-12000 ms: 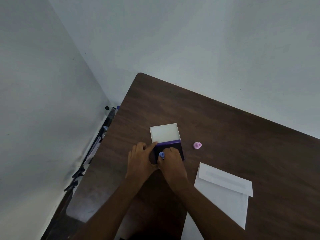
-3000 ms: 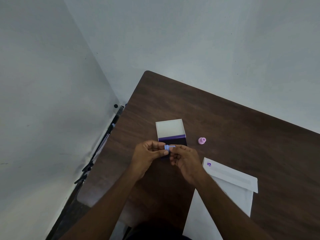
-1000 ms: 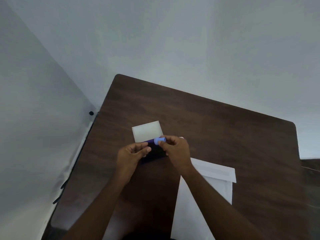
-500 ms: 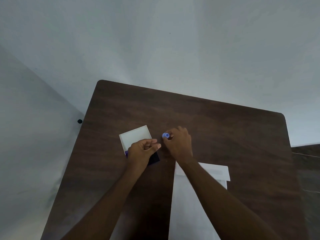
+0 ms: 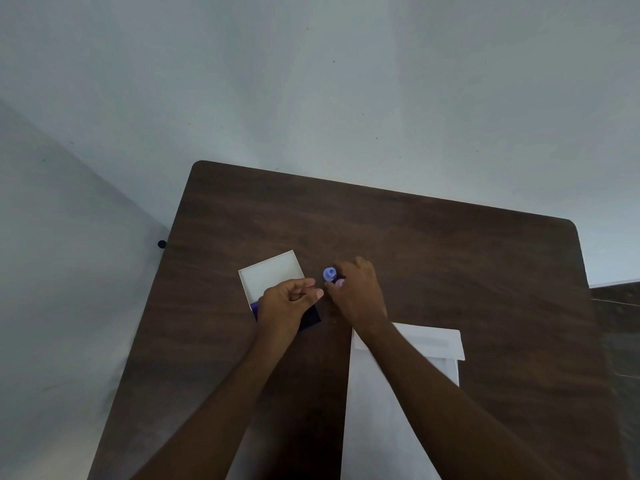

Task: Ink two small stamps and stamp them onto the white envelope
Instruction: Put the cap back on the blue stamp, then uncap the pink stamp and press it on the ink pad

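— Ink pad [image 5: 313, 318] box open, white lid [image 5: 272, 277] up, left hand [image 5: 285, 304] loosely curled over it, holding nothing.
— Blue stamp [image 5: 329, 273] now on the table [image 5: 450, 258]; right hand [image 5: 356, 294] pinches the pink stamp [image 5: 339, 282], white envelope [image 5: 446, 344] nearby.

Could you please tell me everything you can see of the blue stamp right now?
The blue stamp is a small, round, plastic-looking piece in pale blue, with a raised knob at its centre. It stands on the dark wooden table, right of the open ink pad, at the fingertips of the right hand. Whether the fingers touch it is unclear.
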`<state>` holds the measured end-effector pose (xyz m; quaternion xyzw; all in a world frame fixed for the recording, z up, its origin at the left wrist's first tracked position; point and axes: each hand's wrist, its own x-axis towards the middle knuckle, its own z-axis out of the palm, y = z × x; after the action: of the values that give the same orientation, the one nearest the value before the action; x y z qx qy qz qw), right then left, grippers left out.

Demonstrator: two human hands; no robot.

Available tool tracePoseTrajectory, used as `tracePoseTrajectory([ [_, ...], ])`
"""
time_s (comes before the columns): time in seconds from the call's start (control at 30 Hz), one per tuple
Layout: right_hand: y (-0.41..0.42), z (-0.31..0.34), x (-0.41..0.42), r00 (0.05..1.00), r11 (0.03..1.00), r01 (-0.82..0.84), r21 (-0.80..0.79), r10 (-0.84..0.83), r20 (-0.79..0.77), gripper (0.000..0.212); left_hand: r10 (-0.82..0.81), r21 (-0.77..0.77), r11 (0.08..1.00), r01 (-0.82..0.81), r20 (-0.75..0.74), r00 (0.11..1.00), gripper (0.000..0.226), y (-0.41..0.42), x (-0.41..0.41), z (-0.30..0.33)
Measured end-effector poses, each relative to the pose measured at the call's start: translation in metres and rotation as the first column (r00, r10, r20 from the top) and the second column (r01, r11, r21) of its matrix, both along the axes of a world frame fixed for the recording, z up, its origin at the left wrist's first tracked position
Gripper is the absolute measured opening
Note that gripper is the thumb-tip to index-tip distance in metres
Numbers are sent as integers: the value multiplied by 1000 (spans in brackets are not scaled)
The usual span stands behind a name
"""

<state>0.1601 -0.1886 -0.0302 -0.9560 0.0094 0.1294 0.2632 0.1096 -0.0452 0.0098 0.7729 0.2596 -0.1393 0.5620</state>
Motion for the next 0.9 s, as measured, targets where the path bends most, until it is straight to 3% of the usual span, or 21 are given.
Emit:
tracePoseTrajectory([
  [0.47,-6,24,6,945,982,181,-47,-187,-267,24,8,4,1000,-8,-16,1000,34,2,-3,4],
  [0.67,-9,41,-10,908,888,383,253,-313,-278,20,-48,-26,999,47,-28,998,32,5,-6,8],
  [0.9,-7,66,-23,829,610,537,583,-251,-501,24,-121,-129,985,111,-71,990,45,0,-11,7],
])
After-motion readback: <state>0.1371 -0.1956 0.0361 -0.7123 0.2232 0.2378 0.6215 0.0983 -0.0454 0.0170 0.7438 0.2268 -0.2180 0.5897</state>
